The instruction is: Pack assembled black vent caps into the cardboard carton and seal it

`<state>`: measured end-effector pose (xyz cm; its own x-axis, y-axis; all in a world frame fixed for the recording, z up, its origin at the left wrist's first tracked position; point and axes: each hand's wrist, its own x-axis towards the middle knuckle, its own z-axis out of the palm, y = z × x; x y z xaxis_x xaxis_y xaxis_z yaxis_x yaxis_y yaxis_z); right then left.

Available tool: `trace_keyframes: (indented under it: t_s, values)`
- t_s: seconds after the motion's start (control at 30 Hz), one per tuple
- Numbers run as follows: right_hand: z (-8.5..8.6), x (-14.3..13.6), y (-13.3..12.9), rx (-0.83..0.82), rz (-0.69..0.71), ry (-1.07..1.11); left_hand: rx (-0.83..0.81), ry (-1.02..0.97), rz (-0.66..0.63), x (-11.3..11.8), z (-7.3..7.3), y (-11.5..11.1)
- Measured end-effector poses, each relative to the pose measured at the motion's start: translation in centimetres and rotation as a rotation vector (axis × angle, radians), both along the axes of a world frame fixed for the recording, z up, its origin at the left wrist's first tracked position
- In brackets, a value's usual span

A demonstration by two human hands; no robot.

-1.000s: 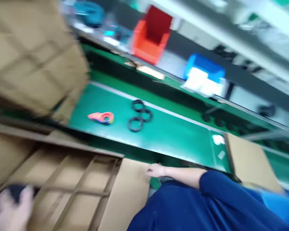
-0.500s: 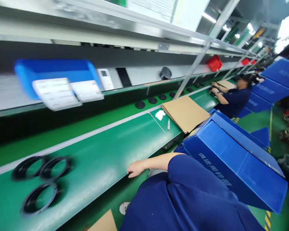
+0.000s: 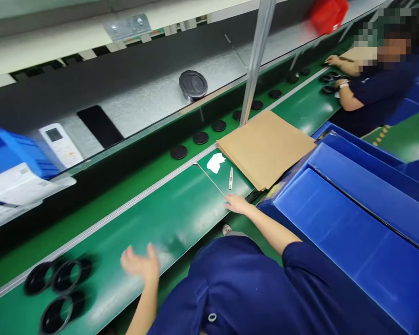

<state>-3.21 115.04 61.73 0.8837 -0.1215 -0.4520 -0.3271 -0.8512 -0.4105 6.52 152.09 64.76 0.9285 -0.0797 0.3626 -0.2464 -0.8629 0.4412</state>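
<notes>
Above the green work surface (image 3: 153,211), my left hand (image 3: 141,263) is raised with its fingers apart and holds nothing, slightly blurred. Several black rings (image 3: 56,314) lie to its left, not touched. My right hand (image 3: 236,204) is at the front edge of the surface, its fingers stretched out and nothing visible in them. Just beyond it are a small utility knife (image 3: 231,178) and a crumpled white paper (image 3: 215,163). A stack of brown cardboard sheets (image 3: 267,149) lies to the right of these.
Round black caps (image 3: 179,152) line the green strip behind. On the shelf are a round black vent (image 3: 193,84), a black phone-like slab (image 3: 99,125), a white remote (image 3: 60,144) and a blue bin (image 3: 17,151). Blue boxes (image 3: 349,223) stand at right; a co-worker (image 3: 380,79) sits beyond.
My left hand has come into view over the surface. My right hand has shifted along the front edge, closer to the knife and cardboard. The view has turned to the right.
</notes>
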Motion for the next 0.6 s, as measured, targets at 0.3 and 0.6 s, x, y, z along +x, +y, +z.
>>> trace_keyframes:
  t_s: [0.3,0.6]
  values:
    - [-1.0,-8.1,-4.6,0.091,-0.349,-0.28,-0.091,0.515,-0.577,3.2,-8.2,-19.2]
    - [5.8,-23.2,-13.2,-0.372,-1.207,-0.4,-0.19,0.728,-1.052,0.9,-10.2,-27.8]
